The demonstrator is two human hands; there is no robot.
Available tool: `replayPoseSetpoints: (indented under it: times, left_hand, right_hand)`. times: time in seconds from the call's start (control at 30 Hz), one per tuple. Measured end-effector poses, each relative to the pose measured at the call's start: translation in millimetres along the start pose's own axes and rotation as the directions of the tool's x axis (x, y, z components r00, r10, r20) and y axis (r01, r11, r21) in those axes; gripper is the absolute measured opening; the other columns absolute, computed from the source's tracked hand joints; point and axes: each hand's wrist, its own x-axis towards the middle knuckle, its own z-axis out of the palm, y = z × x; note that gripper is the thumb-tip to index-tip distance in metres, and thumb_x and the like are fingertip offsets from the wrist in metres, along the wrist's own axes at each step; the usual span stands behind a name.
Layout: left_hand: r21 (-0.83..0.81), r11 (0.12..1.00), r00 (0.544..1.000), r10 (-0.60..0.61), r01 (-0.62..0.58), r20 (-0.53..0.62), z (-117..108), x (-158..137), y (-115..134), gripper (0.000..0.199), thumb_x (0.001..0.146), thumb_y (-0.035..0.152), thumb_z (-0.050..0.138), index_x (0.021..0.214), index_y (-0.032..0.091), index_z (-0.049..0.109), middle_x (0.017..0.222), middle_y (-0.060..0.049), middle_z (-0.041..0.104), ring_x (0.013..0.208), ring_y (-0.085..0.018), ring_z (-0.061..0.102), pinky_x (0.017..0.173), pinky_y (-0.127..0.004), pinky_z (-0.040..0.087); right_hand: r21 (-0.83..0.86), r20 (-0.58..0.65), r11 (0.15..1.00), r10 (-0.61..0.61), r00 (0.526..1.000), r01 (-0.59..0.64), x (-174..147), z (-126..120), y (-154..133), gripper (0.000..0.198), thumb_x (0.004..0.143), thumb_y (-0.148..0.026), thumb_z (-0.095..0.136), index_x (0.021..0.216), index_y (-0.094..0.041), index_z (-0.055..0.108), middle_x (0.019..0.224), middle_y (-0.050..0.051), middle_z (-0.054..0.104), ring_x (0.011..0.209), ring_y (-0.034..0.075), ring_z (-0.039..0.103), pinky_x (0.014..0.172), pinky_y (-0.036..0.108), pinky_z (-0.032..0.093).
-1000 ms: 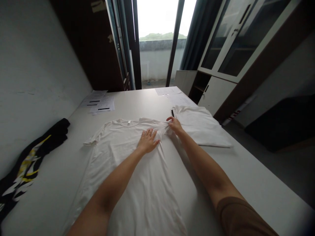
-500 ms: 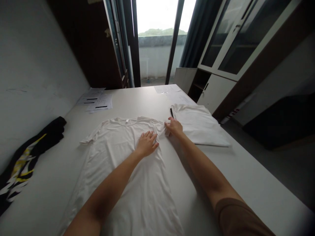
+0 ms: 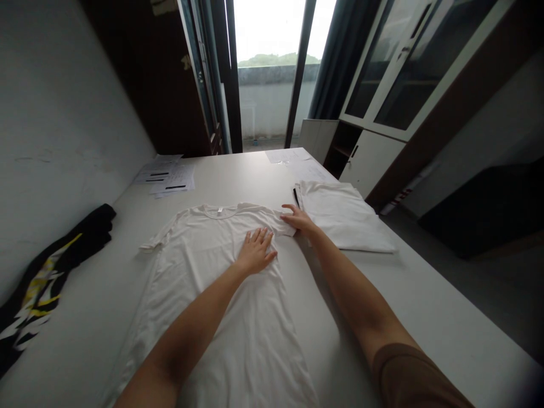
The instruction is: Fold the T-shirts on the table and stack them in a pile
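Note:
A white T-shirt [image 3: 208, 255] lies spread on the table, its neckline toward the far side and its lower end running out of view. My left hand [image 3: 256, 252] rests flat on its upper right part, fingers spread. At the right sleeve [image 3: 284, 222] is my right hand [image 3: 300, 220], with its index finger stretched out over the fabric and apart from the other fingers; part of the sleeve edge is hidden under it. Just beyond that hand lies a folded white cloth [image 3: 340, 212] with a small black strip [image 3: 296, 196] at its left edge.
The white table [image 3: 229, 175] reaches toward a glass door. Papers [image 3: 172, 178] lie at its far left corner, more sheets [image 3: 291, 157] at the far right. A black garment with yellow and white print [image 3: 63, 260] lies along the left wall. White cabinets [image 3: 374, 158] stand at right.
My right hand has loosened from its pinch on the sleeve, and its fingers have spread. The sleeve now lies flatter. My left hand has stayed nearly in place on the shirt.

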Motion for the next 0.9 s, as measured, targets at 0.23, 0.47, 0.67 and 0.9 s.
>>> replayPoseSetpoints:
  times: [0.23, 0.47, 0.67, 0.9]
  left_hand:
    - [-0.002, 1.000, 1.000, -0.019, 0.019, 0.003, -0.6, 1.0, 0.8, 0.069, 0.103, 0.057, 0.038, 0.161, 0.020, 0.032, 0.170, -0.011, 0.023, 0.157, -0.030, 0.016, 0.127, -0.054, 0.014]
    - [-0.011, 1.000, 1.000, -0.017, 0.017, -0.024, -2.1, 0.0, 1.4, 0.064, 0.103, 0.053, 0.041, 0.159, 0.022, 0.036, 0.168, -0.010, 0.029, 0.156, -0.029, 0.021, 0.126, -0.054, 0.017]
    - [-0.091, 0.995, 0.992, -0.043, 0.032, -0.116, -7.1, 7.9, -5.7, 0.054, 0.104, 0.048, 0.044, 0.151, 0.023, 0.047, 0.160, -0.009, 0.043, 0.149, -0.026, 0.036, 0.124, -0.045, 0.026]
    - [-0.065, 0.991, 0.987, -0.126, 0.119, -0.100, -23.3, 62.0, -33.5, 0.049, 0.101, 0.043, 0.049, 0.145, 0.022, 0.053, 0.157, -0.010, 0.046, 0.145, -0.025, 0.040, 0.121, -0.041, 0.030]
  right_hand:
    - [0.334, 0.222, 0.937, 0.030, 0.975, -0.105, -6.6, -19.0, -10.9, 0.051, 0.068, -0.032, 0.083, 0.116, -0.022, 0.070, 0.078, -0.001, 0.067, 0.064, 0.013, 0.060, 0.055, 0.021, 0.048]
    - [0.175, -0.023, 0.983, 0.058, 0.998, -0.054, 2.8, -13.4, 2.3, 0.043, 0.065, -0.024, 0.073, 0.108, -0.019, 0.070, 0.068, -0.004, 0.062, 0.057, 0.012, 0.053, 0.051, 0.020, 0.040]
    - [-0.372, -0.211, 0.928, -0.095, 0.973, 0.010, 1.4, 8.3, 3.2, 0.021, 0.079, -0.020, 0.062, 0.096, -0.022, 0.075, 0.073, 0.000, 0.067, 0.071, 0.017, 0.060, 0.069, 0.026, 0.046]
    - [-0.629, -0.387, 0.778, -0.303, 0.871, -0.009, -8.8, 27.9, 8.7, 0.036, 0.085, -0.004, 0.047, 0.102, -0.022, 0.073, 0.104, 0.011, 0.062, 0.087, 0.022, 0.062, 0.082, 0.031, 0.047]
